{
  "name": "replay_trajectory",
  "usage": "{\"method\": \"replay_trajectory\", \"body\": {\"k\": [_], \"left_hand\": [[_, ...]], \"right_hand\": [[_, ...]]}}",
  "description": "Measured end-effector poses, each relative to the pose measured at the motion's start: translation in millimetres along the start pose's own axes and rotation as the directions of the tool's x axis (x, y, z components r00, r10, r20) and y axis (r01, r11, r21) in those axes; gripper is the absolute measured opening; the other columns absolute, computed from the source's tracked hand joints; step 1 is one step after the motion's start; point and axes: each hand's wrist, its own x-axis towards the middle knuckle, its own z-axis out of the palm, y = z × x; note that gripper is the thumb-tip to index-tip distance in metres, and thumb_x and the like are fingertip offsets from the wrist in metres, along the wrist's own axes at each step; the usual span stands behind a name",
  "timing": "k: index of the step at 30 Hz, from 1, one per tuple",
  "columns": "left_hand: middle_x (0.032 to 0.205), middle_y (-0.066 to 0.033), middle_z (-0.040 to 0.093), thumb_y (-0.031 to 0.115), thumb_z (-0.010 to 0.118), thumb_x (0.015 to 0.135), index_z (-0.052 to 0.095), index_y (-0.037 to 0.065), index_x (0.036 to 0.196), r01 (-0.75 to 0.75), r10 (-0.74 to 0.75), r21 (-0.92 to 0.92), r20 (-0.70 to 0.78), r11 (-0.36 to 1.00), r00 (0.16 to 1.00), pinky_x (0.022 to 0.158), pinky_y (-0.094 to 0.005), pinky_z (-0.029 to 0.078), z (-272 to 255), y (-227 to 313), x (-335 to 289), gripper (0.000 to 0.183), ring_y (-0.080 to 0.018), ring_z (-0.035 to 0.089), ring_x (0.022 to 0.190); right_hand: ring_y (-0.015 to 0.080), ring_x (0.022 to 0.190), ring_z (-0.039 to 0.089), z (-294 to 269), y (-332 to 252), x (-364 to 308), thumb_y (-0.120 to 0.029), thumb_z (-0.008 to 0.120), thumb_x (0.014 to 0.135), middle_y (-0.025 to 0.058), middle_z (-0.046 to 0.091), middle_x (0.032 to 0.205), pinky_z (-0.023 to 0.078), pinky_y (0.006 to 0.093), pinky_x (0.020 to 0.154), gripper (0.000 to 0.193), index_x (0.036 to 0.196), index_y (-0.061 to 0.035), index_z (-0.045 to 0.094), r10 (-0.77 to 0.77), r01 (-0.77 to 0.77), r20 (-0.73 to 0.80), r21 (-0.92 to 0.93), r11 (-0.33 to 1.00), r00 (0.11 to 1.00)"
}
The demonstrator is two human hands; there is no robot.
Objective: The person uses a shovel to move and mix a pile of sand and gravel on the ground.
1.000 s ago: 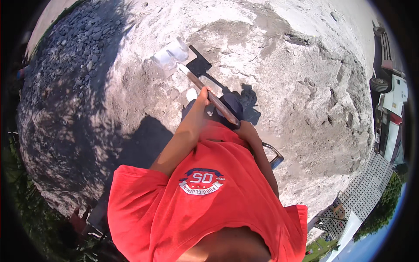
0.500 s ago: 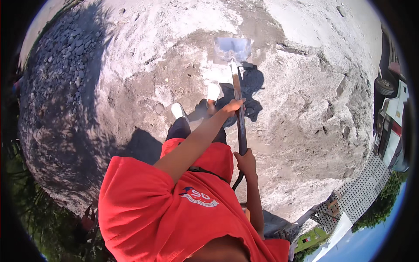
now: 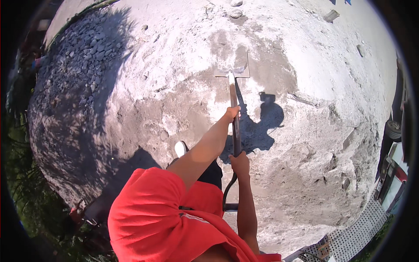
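Observation:
I hold a long-handled shovel [image 3: 235,131] pointing away from my body. My left hand [image 3: 232,113] is wrapped round the shaft on the far side, closer to the blade. My right hand [image 3: 240,163] grips the shaft nearer to me, just above where it splits into the dark grip end beside my red shirt. The square metal blade [image 3: 238,73] lies at the pale, sandy ground [image 3: 192,105]. Bright glare blurs its edges, so how much material rests on it I cannot tell.
Grey stones [image 3: 89,48] form a heap at the far left, partly shaded. One white shoe [image 3: 180,149] shows in front of me. A vehicle wheel [image 3: 393,129] and a perforated light panel [image 3: 355,233] stand at the right. Larger stones [image 3: 235,14] lie at the far edge.
My body and both hands have leaned forward with the shovel. Its blade, earlier showing a shiny flat face, now lies lower against the ground. One shoe has gone from view.

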Motion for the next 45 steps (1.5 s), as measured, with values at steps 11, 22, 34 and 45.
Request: {"method": "replay_trajectory", "body": {"k": [11, 22, 34, 45], "left_hand": [[0.054, -0.0078, 0.053, 0.009, 0.061, 0.065, 0.057, 0.001, 0.064, -0.142, 0.154, -0.235, 0.032, 0.961, 0.988, 0.044, -0.0312, 0.045, -127, 2, -107, 0.009, -0.0182, 0.052, 0.046], [0.056, -0.007, 0.053, 0.009, 0.061, 0.067, 0.05, 0.003, 0.073, -0.581, 0.436, -0.403, -0.398, 0.707, 0.807, 0.043, -0.0304, 0.046, -357, 5, -282, 0.014, -0.0147, 0.053, 0.045], [0.056, -0.0015, 0.048, 0.015, 0.062, 0.067, 0.045, 0.009, 0.081, -0.775, 0.238, -0.631, -0.746, 0.045, 0.622, 0.04, -0.0285, 0.038, -631, -165, -496, 0.023, -0.0111, 0.046, 0.044], [0.06, -0.0062, 0.057, 0.015, 0.063, 0.064, 0.053, 0.004, 0.068, -0.849, -0.306, -0.428, -0.8, -0.311, 0.516, 0.044, -0.0309, 0.044, -801, -426, -554, 0.015, -0.0153, 0.054, 0.048]], "right_hand": [[0.0401, 0.082, 0.059, 55, -4, -87, -0.029, 0.067, 0.067, 0.0241, 0.061, 0.083, 0.047, 0.0456, 0.071, 0.044, 0.093, 0.0021, 0.049, -0.247, 0.24, -0.007, -0.225, 0.944, 0.969], [0.0395, 0.074, 0.06, 189, -55, -201, -0.027, 0.064, 0.069, 0.0233, 0.061, 0.074, 0.047, 0.044, 0.066, 0.037, 0.089, -0.0002, 0.05, -0.653, 0.626, 0.07, -0.378, 0.682, 0.754], [0.0393, 0.082, 0.059, 333, -94, -333, -0.026, 0.068, 0.068, 0.0235, 0.061, 0.079, 0.045, 0.0459, 0.069, 0.036, 0.089, -0.0008, 0.055, -0.754, 0.897, 0.592, -0.442, -0.008, 0.285], [0.0404, 0.083, 0.058, 551, -160, -470, -0.026, 0.067, 0.068, 0.0252, 0.061, 0.08, 0.045, 0.0466, 0.07, 0.035, 0.089, -0.0008, 0.055, -0.301, 0.851, 0.953, -0.145, -0.505, -0.016]]}}
